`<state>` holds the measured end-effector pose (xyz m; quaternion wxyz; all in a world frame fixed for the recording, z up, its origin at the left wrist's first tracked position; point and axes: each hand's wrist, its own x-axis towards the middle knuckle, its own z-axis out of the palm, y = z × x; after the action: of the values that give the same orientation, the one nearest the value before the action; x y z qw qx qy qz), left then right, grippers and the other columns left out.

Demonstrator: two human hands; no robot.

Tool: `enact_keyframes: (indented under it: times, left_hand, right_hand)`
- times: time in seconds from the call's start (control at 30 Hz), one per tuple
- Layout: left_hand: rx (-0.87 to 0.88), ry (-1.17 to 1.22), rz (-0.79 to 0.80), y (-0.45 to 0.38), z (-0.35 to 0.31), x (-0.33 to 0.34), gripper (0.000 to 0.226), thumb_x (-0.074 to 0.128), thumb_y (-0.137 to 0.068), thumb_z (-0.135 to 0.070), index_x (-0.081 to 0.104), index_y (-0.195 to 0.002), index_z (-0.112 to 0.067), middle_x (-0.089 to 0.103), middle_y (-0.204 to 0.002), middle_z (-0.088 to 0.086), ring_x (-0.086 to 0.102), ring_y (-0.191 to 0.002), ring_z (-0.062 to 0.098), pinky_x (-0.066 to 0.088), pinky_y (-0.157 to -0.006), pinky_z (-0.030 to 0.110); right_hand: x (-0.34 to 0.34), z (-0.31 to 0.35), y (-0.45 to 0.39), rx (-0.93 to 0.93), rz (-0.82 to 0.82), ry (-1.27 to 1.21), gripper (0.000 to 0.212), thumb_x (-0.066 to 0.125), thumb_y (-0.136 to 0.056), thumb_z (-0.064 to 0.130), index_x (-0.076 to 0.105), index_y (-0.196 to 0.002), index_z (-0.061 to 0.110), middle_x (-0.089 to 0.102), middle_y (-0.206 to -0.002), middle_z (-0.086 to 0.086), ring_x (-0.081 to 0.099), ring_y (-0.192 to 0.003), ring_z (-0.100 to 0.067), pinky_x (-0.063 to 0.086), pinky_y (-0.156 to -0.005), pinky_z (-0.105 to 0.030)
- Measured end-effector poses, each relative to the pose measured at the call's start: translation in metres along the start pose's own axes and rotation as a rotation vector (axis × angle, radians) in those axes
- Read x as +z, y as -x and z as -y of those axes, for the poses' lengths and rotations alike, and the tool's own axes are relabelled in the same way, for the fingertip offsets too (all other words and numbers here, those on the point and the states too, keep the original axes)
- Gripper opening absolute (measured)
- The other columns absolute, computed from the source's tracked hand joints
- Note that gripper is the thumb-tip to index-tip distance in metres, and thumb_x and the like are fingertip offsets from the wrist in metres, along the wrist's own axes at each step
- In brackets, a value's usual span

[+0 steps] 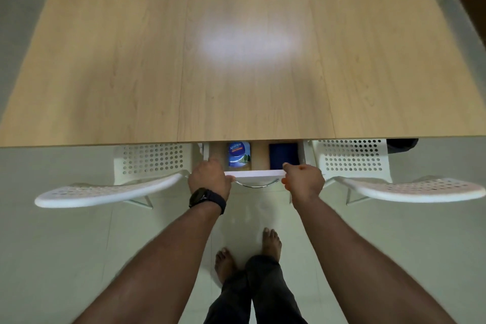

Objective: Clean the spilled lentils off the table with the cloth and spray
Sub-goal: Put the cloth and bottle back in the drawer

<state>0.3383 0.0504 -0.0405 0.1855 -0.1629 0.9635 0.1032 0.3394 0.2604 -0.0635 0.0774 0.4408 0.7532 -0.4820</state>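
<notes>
Both hands grip the white drawer front (pixel 254 173): left hand (pixel 209 176) and right hand (pixel 303 178) curl over its ends. Inside the open drawer, under the tabletop (pixel 131 73), lie the spray bottle (pixel 238 154) and the blue cloth (pixel 283 155).

Both forearms are bare, with no sleeves in view. The left wrist carries a black watch (pixel 207 198) with a round dark face and a wide black strap. At the bottom centre of the frame, dark grey trousers (pixel 259 294) cover the legs, and both feet are bare.
</notes>
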Motion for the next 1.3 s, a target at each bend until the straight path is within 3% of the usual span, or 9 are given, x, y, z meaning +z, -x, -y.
enact_keyframes:
  times: [0.1,0.23,0.37,0.53,0.87,1.03,1.13,1.2,1.3]
  left_hand:
    - [-0.279,0.336,0.095,0.0,-0.002,0.01,0.05,0.077,-0.087,-0.055,0.068,-0.108,-0.01,0.073,-0.108,0.011,0.069,-0.101,0.032,0.05,-0.074,0.033]
    - [-0.714,1.334,0.207,-0.013,-0.012,0.013,0.062,0.085,-0.076,-0.06,0.068,-0.103,-0.007,0.072,-0.096,0.011,0.068,-0.082,0.027,0.058,-0.08,0.036]
    - [-0.784,1.976,0.197,-0.036,-0.021,0.007,0.07,0.064,-0.094,-0.063,0.054,-0.137,-0.009,0.063,-0.127,0.022,0.065,-0.111,0.038,0.054,-0.098,0.051]
    - [-0.821,2.251,0.229,-0.056,-0.018,0.007,0.109,0.056,-0.088,-0.079,0.034,-0.153,0.005,0.048,-0.148,0.031,0.052,-0.134,0.046,0.041,-0.115,0.059]
    - [-0.614,2.388,0.263,-0.073,-0.026,-0.002,0.122,0.056,-0.083,-0.084,0.018,-0.162,0.001,0.033,-0.16,0.03,0.035,-0.148,0.046,0.028,-0.12,0.066]
    - [-0.55,2.252,0.268,-0.06,-0.02,0.024,0.101,0.048,-0.093,-0.077,0.038,-0.148,0.006,0.052,-0.14,0.03,0.052,-0.132,0.047,0.038,-0.117,0.062]
    - [-0.491,1.986,0.299,-0.06,-0.016,0.056,0.075,0.036,-0.106,-0.062,0.053,-0.14,0.002,0.061,-0.132,0.024,0.059,-0.126,0.039,0.043,-0.115,0.054]
    - [-0.426,1.699,0.303,-0.063,-0.014,0.079,0.052,0.045,-0.106,-0.05,0.064,-0.126,-0.005,0.066,-0.12,0.015,0.062,-0.115,0.032,0.048,-0.107,0.046]
    - [-0.136,0.996,0.267,-0.068,-0.006,0.102,0.035,0.067,-0.095,-0.03,0.068,-0.126,-0.014,0.066,-0.114,0.004,0.062,-0.109,0.022,0.048,-0.101,0.035]
  right_hand:
    - [-0.004,0.012,0.003,0.335,0.02,-0.352,0.019,0.079,-0.08,0.019,0.07,-0.089,0.006,0.075,-0.086,-0.009,0.079,-0.076,-0.029,0.066,-0.08,-0.043]
    - [-0.005,0.032,-0.002,0.467,0.181,-0.671,0.021,0.077,-0.084,0.02,0.069,-0.102,0.013,0.072,-0.117,-0.022,0.075,-0.105,-0.035,0.061,-0.095,-0.042]
    - [-0.002,0.04,-0.023,0.494,0.334,-0.97,0.058,0.066,-0.096,0.045,0.055,-0.14,0.008,0.062,-0.128,-0.024,0.062,-0.123,-0.042,0.049,-0.11,-0.055]
    - [-0.002,0.045,-0.047,0.532,0.417,-1.072,0.099,0.062,-0.092,0.066,0.031,-0.157,-0.002,0.041,-0.155,-0.032,0.045,-0.143,-0.048,0.037,-0.119,-0.06]
    - [0.003,0.052,-0.063,0.383,0.55,-1.073,0.095,0.059,-0.087,0.077,0.051,-0.14,-0.002,0.062,-0.135,-0.027,0.061,-0.127,-0.045,0.043,-0.114,-0.059]
    - [0.009,0.016,-0.062,0.291,0.555,-0.934,0.081,0.051,-0.096,0.073,0.054,-0.136,0.002,0.066,-0.132,-0.021,0.066,-0.123,-0.037,0.047,-0.11,-0.058]
    - [0.029,-0.013,-0.061,0.197,0.522,-0.598,0.052,0.048,-0.106,0.053,0.067,-0.123,0.007,0.071,-0.119,-0.012,0.069,-0.111,-0.027,0.053,-0.103,-0.048]
    - [0.048,-0.031,-0.066,0.002,0.447,-0.207,0.026,0.058,-0.101,0.035,0.073,-0.106,0.014,0.071,-0.103,-0.007,0.067,-0.098,-0.024,0.052,-0.092,-0.04]
    - [0.074,-0.051,-0.083,-0.488,0.435,0.488,0.039,0.058,-0.094,0.012,0.07,-0.131,0.011,0.072,-0.128,-0.011,0.064,-0.121,-0.03,0.047,-0.104,-0.031]
